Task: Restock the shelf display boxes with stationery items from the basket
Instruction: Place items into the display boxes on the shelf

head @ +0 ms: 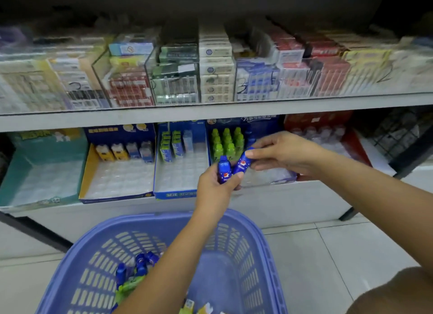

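Observation:
My left hand grips a small blue bottle-shaped stationery item in front of the lower shelf. My right hand pinches a second blue bottle item by its top, right beside the first. Behind both stands a blue display box holding green bottle items at its back left. Below, the purple basket holds more blue and green items at its left side, partly hidden by my left forearm.
Left of it stand three more display boxes: blue-white, navy-yellow and teal, each with a few items at the back. A red box sits right. The upper shelf carries clear bins of packs. A tiled floor lies below.

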`<move>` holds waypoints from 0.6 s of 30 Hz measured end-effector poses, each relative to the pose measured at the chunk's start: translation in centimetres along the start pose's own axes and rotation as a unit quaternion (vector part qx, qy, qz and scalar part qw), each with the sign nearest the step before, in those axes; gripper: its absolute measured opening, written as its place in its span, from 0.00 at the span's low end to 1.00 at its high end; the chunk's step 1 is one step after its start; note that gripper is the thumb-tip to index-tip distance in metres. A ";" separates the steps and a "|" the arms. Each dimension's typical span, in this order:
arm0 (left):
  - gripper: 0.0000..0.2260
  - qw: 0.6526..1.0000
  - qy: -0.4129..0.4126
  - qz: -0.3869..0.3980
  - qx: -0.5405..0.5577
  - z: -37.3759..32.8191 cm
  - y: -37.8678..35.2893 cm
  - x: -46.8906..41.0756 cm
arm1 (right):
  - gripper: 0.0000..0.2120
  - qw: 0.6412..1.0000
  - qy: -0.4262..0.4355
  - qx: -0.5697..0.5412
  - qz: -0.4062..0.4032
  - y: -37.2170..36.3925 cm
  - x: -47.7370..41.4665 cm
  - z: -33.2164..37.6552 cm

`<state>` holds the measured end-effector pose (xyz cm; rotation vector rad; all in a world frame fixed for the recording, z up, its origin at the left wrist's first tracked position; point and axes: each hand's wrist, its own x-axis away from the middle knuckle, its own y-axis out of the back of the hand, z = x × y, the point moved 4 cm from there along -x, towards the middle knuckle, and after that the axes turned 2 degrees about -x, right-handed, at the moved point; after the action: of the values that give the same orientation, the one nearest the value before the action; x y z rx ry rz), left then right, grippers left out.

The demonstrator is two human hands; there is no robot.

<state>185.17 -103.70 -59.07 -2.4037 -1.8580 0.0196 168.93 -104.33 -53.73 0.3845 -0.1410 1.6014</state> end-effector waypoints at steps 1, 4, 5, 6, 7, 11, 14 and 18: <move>0.09 1.000 -0.008 -0.007 -0.021 0.1 -0.6 -0.6 | 0.06 1.000 0.004 -0.003 -0.017 0.6 -0.3 -0.1; 0.04 0.997 -0.005 -0.017 -0.077 0.7 -2.3 -2.1 | 0.05 0.995 0.041 0.037 -0.085 3.2 -1.2 -0.1; 0.03 0.994 0.002 -0.014 -0.104 1.0 -2.7 -2.6 | 0.07 0.986 0.059 0.090 -0.124 4.5 -1.5 0.0; 0.03 0.991 0.010 -0.007 -0.135 1.2 -2.9 -3.1 | 0.09 0.969 0.074 0.169 -0.164 5.8 -1.9 0.2; 0.04 0.987 0.019 0.001 -0.161 1.4 -3.0 -3.5 | 0.12 0.941 0.082 0.261 -0.198 6.8 -2.2 0.5; 0.04 0.986 0.072 0.014 -0.152 2.3 -2.8 -4.7 | 0.15 0.882 0.099 0.389 -0.248 8.3 -4.1 0.5; 0.03 0.989 0.091 0.025 -0.115 2.7 -2.7 -5.1 | 0.15 0.904 0.127 0.342 -0.222 7.3 -5.6 0.1; 0.04 0.990 0.096 0.033 -0.097 3.2 -2.5 -5.2 | 0.14 0.902 0.145 0.366 -0.179 6.0 -7.0 0.2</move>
<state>181.23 -107.89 -62.34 -2.4861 -1.7668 -0.3901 163.24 -111.39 -55.01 0.6950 0.7461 1.2748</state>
